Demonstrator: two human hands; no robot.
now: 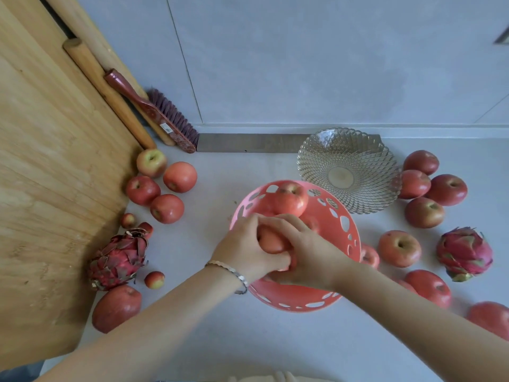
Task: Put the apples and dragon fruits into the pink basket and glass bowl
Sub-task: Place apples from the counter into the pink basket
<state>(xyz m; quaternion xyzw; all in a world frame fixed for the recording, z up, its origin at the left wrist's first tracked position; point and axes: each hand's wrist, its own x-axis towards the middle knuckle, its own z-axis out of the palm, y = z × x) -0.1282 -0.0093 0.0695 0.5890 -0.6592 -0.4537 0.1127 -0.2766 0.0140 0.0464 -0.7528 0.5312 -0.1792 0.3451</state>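
Observation:
The pink basket point(348, 238) stands on the counter in the middle, with one apple point(290, 199) at its far side. Over the basket, my left hand point(245, 244) and my right hand point(305, 255) are both curled round another apple point(271, 241). The glass bowl point(349, 169) stands behind the basket to the right, with nothing in it. Several apples lie to the left point(166, 208) and several to the right point(399, 248). One dragon fruit point(118, 259) lies at the left, another dragon fruit point(464, 253) at the right.
A wooden board point(49, 175) covers the left side of the counter. A rolling pin point(107, 92) and a red brush point(154, 111) lean against the wall behind it. The grey wall point(303, 64) closes the back.

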